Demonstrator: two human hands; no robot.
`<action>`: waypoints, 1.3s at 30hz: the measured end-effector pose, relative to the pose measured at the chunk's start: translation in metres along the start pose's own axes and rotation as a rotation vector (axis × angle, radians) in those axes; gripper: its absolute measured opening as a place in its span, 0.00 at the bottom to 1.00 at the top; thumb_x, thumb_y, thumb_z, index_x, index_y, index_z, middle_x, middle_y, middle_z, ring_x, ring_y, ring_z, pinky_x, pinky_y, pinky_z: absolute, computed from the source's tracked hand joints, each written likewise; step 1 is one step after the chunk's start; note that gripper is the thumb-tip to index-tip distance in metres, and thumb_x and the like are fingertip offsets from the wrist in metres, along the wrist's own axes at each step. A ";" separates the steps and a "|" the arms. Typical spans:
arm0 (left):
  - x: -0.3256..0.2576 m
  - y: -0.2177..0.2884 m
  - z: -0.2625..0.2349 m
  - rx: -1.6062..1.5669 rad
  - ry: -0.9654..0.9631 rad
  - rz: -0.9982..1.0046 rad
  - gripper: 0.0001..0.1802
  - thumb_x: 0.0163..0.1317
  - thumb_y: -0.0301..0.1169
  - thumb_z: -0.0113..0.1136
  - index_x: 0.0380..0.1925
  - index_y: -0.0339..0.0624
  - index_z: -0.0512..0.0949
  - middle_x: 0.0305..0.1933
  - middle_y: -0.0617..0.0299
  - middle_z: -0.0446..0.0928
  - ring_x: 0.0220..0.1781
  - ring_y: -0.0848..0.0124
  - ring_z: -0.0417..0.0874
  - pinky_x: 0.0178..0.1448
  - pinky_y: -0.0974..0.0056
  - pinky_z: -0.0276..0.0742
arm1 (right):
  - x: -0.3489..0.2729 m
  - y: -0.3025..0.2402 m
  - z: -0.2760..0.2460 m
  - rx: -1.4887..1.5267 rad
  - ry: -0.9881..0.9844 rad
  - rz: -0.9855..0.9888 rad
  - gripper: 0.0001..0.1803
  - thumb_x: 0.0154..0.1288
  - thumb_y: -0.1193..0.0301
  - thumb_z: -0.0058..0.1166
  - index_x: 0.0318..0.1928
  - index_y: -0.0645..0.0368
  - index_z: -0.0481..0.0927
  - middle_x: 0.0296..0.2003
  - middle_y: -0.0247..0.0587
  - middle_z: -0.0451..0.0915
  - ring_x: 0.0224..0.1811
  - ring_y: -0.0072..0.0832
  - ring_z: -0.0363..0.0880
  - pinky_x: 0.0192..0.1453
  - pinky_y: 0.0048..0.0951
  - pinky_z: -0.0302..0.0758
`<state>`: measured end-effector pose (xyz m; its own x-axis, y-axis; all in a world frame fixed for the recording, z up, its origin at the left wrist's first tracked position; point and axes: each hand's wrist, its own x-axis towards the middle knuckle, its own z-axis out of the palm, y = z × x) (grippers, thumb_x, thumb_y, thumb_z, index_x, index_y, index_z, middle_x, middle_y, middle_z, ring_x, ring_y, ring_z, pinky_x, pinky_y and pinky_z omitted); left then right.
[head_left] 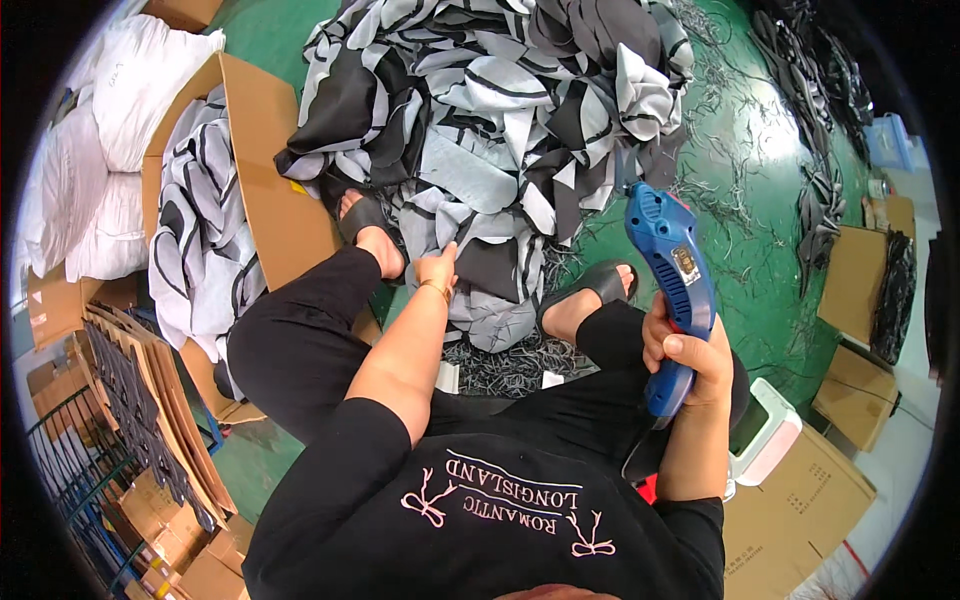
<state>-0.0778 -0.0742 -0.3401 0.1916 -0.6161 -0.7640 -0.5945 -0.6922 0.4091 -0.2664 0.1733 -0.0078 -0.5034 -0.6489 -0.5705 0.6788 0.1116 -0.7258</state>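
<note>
My right hand (690, 355) grips a blue electric cutting tool (668, 270) upright above my right knee, its tip pointing up toward the fabric. My left hand (437, 266) reaches forward and touches a grey and black fabric piece (480, 300) at the near edge of a big pile of grey, white and black fabric pieces (490, 100) on the green floor. A bracelet sits on my left wrist. I am seated, with black trousers and black sandals (362, 215) beside the pile.
An open cardboard box (265, 150) at left holds more grey and black pieces. White sacks (120, 110) lie behind it. Flat cardboard and black strips (130, 400) stack at lower left. Fabric trimmings (740, 180) litter the floor; boxes (850, 270) stand at right.
</note>
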 end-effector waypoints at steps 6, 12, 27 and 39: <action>-0.022 -0.002 0.000 -0.383 -0.627 -0.466 0.09 0.52 0.29 0.68 0.27 0.48 0.75 0.27 0.71 0.72 0.30 0.74 0.67 0.27 0.70 0.63 | 0.003 0.004 0.008 -0.046 -0.021 0.005 0.28 0.37 0.67 0.64 0.41 0.67 0.69 0.21 0.33 0.66 0.22 0.23 0.68 0.23 0.24 0.69; -0.115 0.024 -0.019 -0.029 -0.786 0.098 0.12 0.45 0.24 0.58 0.33 0.44 0.74 0.27 0.68 0.69 0.26 0.75 0.66 0.25 0.67 0.59 | -0.002 0.020 -0.012 -0.045 -0.019 -0.065 0.24 0.45 0.69 0.63 0.42 0.69 0.73 0.23 0.37 0.72 0.22 0.24 0.72 0.27 0.24 0.71; -0.239 0.058 -0.127 -0.689 -0.800 0.831 0.05 0.66 0.30 0.56 0.39 0.43 0.71 0.34 0.74 0.73 0.32 0.85 0.71 0.35 0.76 0.69 | -0.040 0.041 0.032 -0.234 -0.106 -0.225 0.21 0.48 0.70 0.60 0.42 0.68 0.73 0.23 0.38 0.74 0.22 0.24 0.73 0.28 0.23 0.71; -0.299 0.036 -0.162 -0.734 -1.406 0.378 0.17 0.65 0.28 0.55 0.53 0.39 0.71 0.48 0.62 0.78 0.48 0.71 0.80 0.50 0.65 0.77 | -0.046 0.063 0.077 -0.756 -0.110 -0.403 0.35 0.41 0.72 0.70 0.53 0.68 0.72 0.41 0.39 0.77 0.42 0.22 0.74 0.49 0.25 0.72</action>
<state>-0.0304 0.0245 -0.0163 -0.9383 -0.2584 -0.2299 0.1178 -0.8637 0.4900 -0.1595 0.1523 0.0022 -0.5481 -0.8114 -0.2028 -0.0981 0.3032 -0.9479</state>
